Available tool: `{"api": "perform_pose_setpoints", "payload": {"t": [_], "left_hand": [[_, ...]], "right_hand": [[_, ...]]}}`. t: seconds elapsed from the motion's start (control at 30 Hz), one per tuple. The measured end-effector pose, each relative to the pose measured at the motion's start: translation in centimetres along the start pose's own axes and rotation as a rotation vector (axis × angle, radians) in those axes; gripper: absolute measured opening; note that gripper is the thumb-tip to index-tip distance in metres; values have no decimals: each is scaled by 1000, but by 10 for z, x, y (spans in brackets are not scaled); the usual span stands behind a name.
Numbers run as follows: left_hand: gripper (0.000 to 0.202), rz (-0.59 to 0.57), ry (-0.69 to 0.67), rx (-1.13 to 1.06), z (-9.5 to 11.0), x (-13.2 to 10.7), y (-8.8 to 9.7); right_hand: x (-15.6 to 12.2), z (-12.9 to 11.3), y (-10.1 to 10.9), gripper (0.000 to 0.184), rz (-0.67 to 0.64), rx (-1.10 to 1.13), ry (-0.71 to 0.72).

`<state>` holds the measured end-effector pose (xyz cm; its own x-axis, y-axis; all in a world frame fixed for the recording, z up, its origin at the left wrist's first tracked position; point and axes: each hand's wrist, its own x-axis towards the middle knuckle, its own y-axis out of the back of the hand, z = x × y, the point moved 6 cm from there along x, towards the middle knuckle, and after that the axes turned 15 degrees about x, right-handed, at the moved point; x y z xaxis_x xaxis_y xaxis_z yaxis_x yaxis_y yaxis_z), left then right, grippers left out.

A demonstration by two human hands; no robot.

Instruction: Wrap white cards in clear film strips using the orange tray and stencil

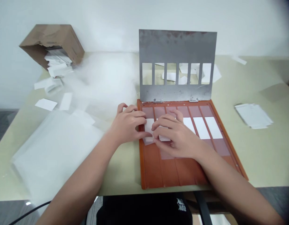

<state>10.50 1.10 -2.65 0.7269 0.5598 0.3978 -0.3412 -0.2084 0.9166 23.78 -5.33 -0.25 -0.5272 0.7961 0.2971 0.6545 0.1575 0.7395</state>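
A shallow orange tray (169, 175) lies before me, divided into long slots by thin ridges. White cards (202, 128) rest across its slots, with translucent film strips (220, 147) showing beyond both ends of the cards. My left hand (129, 123) is over the tray's left edge, fingers bent and apart from the thumb, which touches the film in the leftmost slot. There my right hand (177, 134) pinches the near end of a translucent strip (148, 139) close to my left thumb. It partly covers the neighbouring cards.
A grey metal lid (177, 47) with rectangular windows stands upright, hinged to the tray's far edge. At left are a cardboard box (75, 47) of white cards, loose cards (46, 104) and cloudy plastic film (55, 143). A card stack (253, 115) lies right.
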Motion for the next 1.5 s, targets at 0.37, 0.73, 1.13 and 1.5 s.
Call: {"api": "perform_pose_setpoints", "payload": {"t": [0.37, 0.73, 1.13, 1.5], "left_hand": [[23, -25, -40, 29, 2, 1, 4], [35, -109, -21, -38, 3, 0, 8], [47, -94, -10, -13, 3, -1, 2], [46, -121, 0, -25, 4, -1, 4]], "right_hand": [[1, 13, -3, 12, 58, -143, -89], [0, 14, -4, 11, 74, -155, -144], [2, 18, -4, 9, 106, -173, -172], [2, 17, -5, 15, 127, -214, -107]]}}
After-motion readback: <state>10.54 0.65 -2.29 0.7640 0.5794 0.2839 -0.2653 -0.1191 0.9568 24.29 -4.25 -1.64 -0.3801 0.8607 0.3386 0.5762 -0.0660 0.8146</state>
